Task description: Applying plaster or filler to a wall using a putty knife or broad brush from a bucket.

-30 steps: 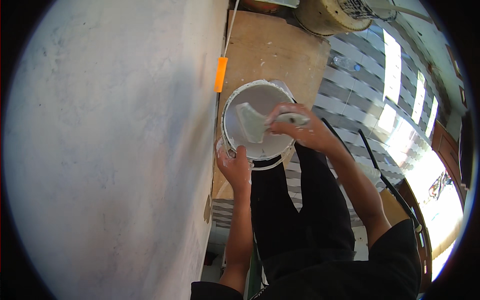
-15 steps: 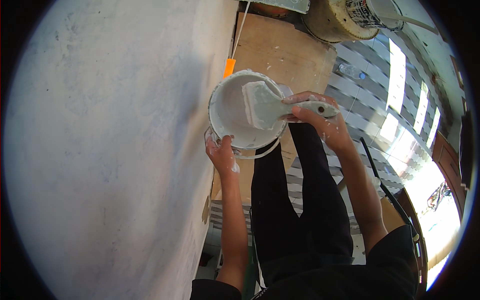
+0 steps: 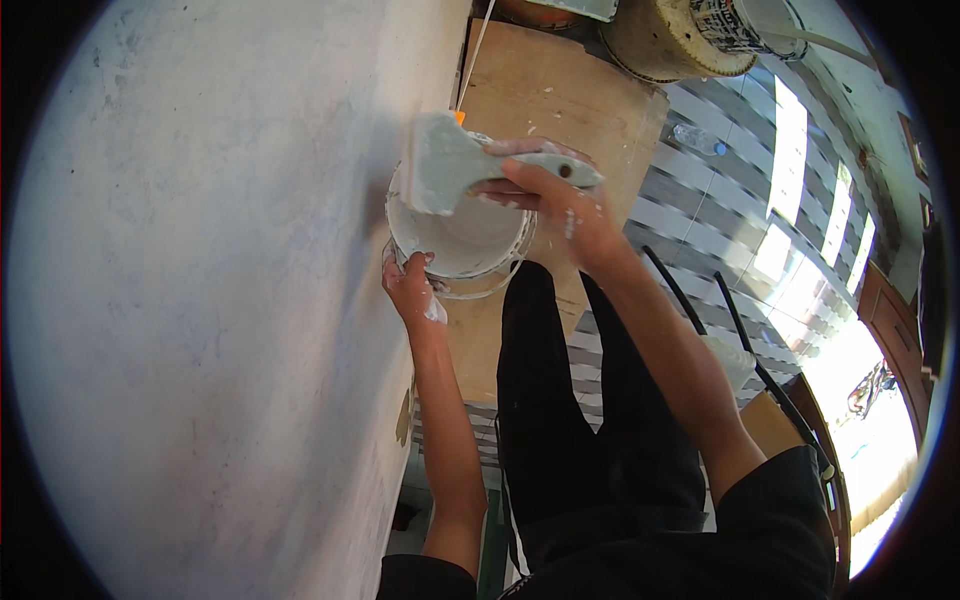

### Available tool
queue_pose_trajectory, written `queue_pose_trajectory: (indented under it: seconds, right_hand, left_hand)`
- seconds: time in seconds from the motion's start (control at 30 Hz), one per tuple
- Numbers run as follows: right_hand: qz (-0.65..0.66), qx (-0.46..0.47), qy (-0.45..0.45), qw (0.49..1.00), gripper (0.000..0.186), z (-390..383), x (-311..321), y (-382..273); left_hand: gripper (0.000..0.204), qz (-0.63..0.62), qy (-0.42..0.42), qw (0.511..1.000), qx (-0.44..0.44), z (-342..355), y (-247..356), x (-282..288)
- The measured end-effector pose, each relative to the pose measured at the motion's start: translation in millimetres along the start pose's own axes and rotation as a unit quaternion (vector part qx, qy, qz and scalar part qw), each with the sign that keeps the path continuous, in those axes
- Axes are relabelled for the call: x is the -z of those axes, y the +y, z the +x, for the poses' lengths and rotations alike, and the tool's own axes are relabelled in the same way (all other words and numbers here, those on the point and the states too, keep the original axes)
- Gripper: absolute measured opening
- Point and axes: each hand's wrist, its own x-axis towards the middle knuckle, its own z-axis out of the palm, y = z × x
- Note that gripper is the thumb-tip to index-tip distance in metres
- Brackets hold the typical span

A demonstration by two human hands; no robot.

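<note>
My left hand [image 3: 408, 285], flecked with white paint, grips the near left rim of a white paint bucket [image 3: 470, 245]. White paint coats the bucket's inside, and its handle hangs down on the near side. Closed round the handle of a wide paintbrush [image 3: 452, 165] is my right hand [image 3: 555, 190], also spotted with white. The brush lies across the bucket's opening, its bristles pointing left toward the wall and loaded with white. Beside me on the left rises a patchy white wall [image 3: 220, 280]; I cannot tell whether the bristles touch it.
Under the bucket lies a brown board [image 3: 560, 90] on a striped tile floor [image 3: 700, 180]. An orange-handled tool [image 3: 460, 117] is partly hidden behind the bucket. A drum [image 3: 670, 45], another bucket [image 3: 770, 25] and a plastic bottle [image 3: 695, 138] stand or lie farther off.
The brush has moved left and slightly up, from over the bucket's middle toward the wall. My left hand and the bucket have shifted a little left.
</note>
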Motion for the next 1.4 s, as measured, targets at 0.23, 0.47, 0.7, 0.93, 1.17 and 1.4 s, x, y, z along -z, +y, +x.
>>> queue_pose_trajectory:
  seconds: [0.23, 0.47, 0.7, 0.93, 1.17, 1.4]
  right_hand:
    - [0.106, 0.093, 0.010, 0.990, 0.024, 39.1, -74.8, 14.2]
    - [0.119, 0.051, 0.025, 0.991, 0.028, 16.6, -52.2, 9.8]
    - [0.148, 0.090, 0.069, 0.983, 0.021, 63.4, -60.9, 55.5]
    - [0.018, 0.102, 0.056, 0.993, 0.020, 26.4, -111.3, -5.5]
    - [0.102, 0.090, 0.057, 0.989, 0.020, 25.7, -60.6, 1.1]
    - [-0.057, 0.180, 0.126, 0.974, 0.018, 87.6, -76.8, 53.1]
  left_hand:
    - [0.032, 0.010, 0.013, 1.000, 0.007, 5.1, -2.7, 1.0]
    - [0.029, 0.031, 0.015, 0.999, 0.007, -10.4, -19.9, 17.2]
    - [0.033, 0.083, 0.023, 0.996, 0.002, -25.1, -64.2, 48.7]
    - [0.031, 0.058, 0.073, 0.993, 0.067, -53.9, -74.4, 68.4]
    - [0.035, 0.081, 0.089, 0.991, 0.057, -74.3, -54.6, 69.5]
    - [0.039, 0.068, 0.101, 0.990, 0.067, -79.0, -68.1, 80.4]
